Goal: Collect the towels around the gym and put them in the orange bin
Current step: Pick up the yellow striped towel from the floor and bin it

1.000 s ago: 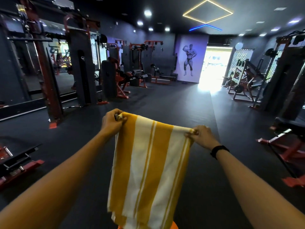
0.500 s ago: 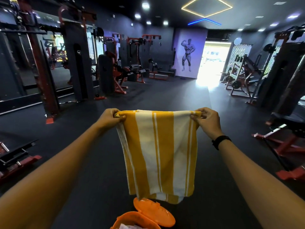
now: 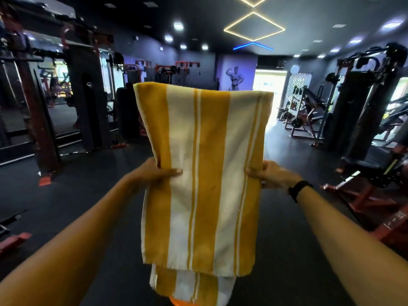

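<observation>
Yellow-and-white striped cotton towel (image 3: 205, 173) hung folded in mid-air above the orange bin (image 3: 176, 302); left hand (image 3: 154, 175) and right hand (image 3: 265, 175) fingers pinched its side edges; soft, light, probably floppy, best held at edges

Orange bin (image 3: 176, 302) almost fully hidden behind towel (image 3: 203, 177), cut by bottom edge. Fingers of both hands mostly behind cloth. Far machines blurred.

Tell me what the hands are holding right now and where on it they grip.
Both hands hold the yellow-and-white striped towel. The left hand pinches its left edge and the right hand its right edge, about midway down, with the top standing above the fingers.
</observation>
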The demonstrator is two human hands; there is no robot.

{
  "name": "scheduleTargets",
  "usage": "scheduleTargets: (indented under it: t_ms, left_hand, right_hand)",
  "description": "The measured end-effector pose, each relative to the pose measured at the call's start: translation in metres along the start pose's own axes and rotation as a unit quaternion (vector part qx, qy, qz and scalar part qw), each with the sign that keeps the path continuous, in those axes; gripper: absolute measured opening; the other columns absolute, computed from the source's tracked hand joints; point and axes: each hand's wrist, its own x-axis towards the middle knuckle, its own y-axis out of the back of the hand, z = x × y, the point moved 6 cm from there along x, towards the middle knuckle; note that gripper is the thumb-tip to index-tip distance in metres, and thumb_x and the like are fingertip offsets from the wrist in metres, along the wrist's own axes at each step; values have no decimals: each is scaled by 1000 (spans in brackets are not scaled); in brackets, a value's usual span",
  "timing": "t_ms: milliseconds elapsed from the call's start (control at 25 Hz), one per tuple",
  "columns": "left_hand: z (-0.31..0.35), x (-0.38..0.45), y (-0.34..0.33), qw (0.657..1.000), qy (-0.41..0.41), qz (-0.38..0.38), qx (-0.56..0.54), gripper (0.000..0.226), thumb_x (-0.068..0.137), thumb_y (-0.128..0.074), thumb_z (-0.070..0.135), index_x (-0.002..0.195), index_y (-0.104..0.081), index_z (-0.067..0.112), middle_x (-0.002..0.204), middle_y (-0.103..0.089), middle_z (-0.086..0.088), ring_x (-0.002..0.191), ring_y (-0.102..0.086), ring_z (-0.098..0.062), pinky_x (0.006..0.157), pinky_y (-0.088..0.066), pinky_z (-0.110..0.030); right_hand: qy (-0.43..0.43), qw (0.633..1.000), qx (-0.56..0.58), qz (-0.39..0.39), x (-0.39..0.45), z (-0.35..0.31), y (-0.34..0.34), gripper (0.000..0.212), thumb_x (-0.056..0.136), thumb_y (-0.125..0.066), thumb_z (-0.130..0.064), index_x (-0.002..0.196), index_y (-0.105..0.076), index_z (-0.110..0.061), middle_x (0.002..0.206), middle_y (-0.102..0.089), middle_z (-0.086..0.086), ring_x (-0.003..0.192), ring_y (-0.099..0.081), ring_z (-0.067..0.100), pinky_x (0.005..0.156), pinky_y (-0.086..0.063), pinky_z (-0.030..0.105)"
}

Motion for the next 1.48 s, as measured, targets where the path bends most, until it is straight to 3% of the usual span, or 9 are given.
scheduleTargets:
  t_ms: [240, 600, 720, 840, 960, 1080, 1200, 1360, 1480]
  left_hand:
    - [-34, 0, 20, 994, 83, 31, -56, 110, 34, -87, 63, 128, -47, 21, 120, -62, -10, 105, -64, -29, 85, -54, -49]
    - [-70, -13, 21, 976, 154, 139, -62, 79, 71, -79, 41, 133, -44, 5, 121, -57, -16, 105, -59, -33, 80, -56, -47]
    - [-69, -11, 23, 965, 131, 204, -98, 57, 93, -59, 27, 143, -31, 18, 123, -45, -8, 108, -52, -30, 82, -51, -44]
    - [-62, -14, 20, 965, 101, 196, -146, 34, 102, -33, 16, 132, -49, 18, 109, -51, -15, 88, -52, -23, 75, -51, -38]
    - [-58, -17, 14, 964, 109, 128, -207, 30, 99, -45, 19, 127, -56, 19, 121, -52, -15, 100, -56, -28, 76, -53, -42]
    - [-43, -15, 10, 996, 43, 35, 68, 56, 76, -77, 15, 126, -54, 21, 115, -53, -1, 104, -55, -22, 76, -54, -35]
    - [-34, -13, 22, 968, -29, 82, 235, 40, 69, -84, 25, 104, -68, 17, 102, -65, -2, 99, -61, -20, 86, -54, -39]
    - [-27, -14, 37, 818, -43, 165, 550, 30, 72, -74, 54, 93, -62, 34, 107, -49, -3, 106, -43, -22, 91, -37, -38]
    - [-21, -12, 31, 856, -110, 105, 494, 31, 75, -75, 44, 93, -66, 21, 103, -60, -3, 99, -53, -17, 87, -45, -34]
  right_hand:
    - [-5, 995, 82, 60, 9, 30, -2, 99, 24, -87, -67, 105, -63, -15, 97, -73, 3, 85, -71, 17, 65, -58, 32]
    - [-53, 993, 102, 34, 4, 49, -28, 91, 40, -93, -32, 120, -61, -3, 109, -70, 15, 91, -69, 27, 68, -59, 39]
    - [-85, 983, 111, 121, 12, 60, -24, 119, 19, -97, -37, 124, -56, 0, 111, -67, 18, 93, -67, 30, 68, -59, 41]
    - [-50, 970, 134, 196, 15, 58, -19, 114, 49, -94, -23, 144, -30, -16, 138, -46, 17, 115, -55, 35, 90, -52, 52]
    - [-16, 990, 92, 105, 17, 46, -28, 131, 37, -96, -31, 148, -26, -31, 141, -39, 7, 123, -48, 31, 98, -47, 54]
    - [38, 973, -212, 79, 18, 38, -39, 82, 59, -90, -16, 131, -52, -21, 128, -50, 3, 117, -50, 24, 96, -49, 47]
    - [79, 934, -318, 140, 19, 31, -32, 18, 74, -79, -19, 75, -63, -26, 84, -61, 2, 89, -58, 23, 71, -46, 31]
    - [68, 853, -474, 206, 15, 20, -24, 17, 89, -62, -38, 85, -66, -22, 102, -52, 4, 102, -48, 26, 81, -43, 34]
    - [131, 899, -382, 173, 9, 13, -27, 23, 94, -56, -29, 71, -54, -24, 80, -55, -1, 86, -54, 25, 63, -37, 22]
